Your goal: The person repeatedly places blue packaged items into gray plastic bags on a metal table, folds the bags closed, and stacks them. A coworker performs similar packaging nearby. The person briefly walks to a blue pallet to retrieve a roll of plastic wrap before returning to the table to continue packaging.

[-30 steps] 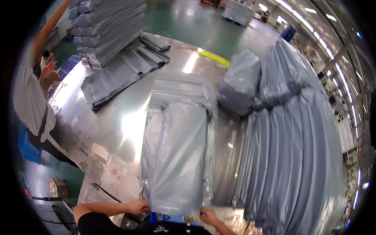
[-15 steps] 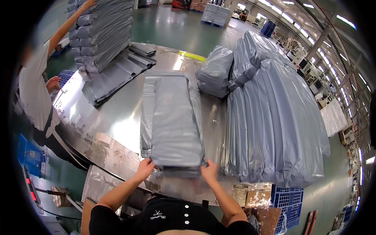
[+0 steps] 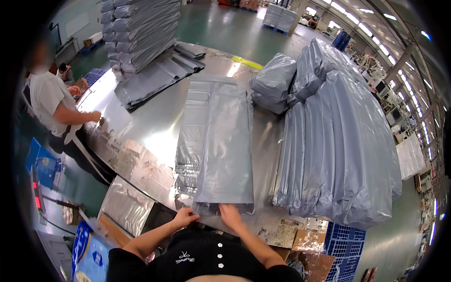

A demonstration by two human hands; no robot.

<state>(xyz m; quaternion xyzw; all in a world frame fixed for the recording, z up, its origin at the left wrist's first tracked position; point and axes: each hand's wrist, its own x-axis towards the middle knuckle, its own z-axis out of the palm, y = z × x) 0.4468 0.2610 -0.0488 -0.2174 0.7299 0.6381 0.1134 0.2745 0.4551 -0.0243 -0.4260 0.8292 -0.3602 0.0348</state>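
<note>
A grey plastic bag [image 3: 228, 141] lies lengthwise on the metal table in front of me, over a stack of folded grey plastic [image 3: 190, 131] that shows along its left side. At the bag's near left corner, my left hand [image 3: 184, 216] is closed, pinching its thin clear edge. My right hand [image 3: 229, 215] is at the middle of the near edge, fingers stretched forward and their tips hidden under the grey plastic.
Bulging grey packages [image 3: 333, 150] stand in a row on the right, with another package [image 3: 275, 82] behind. Folded grey sheets [image 3: 157, 80] lie far left beside a tall stack of packages [image 3: 141, 35]. A co-worker [image 3: 51, 101] stands left. A blue pallet [image 3: 345, 246] is lower right.
My right hand has moved left from the near right corner to the middle of the near edge. More plastic shows on the left. The co-worker's raised arm has come down from the stack.
</note>
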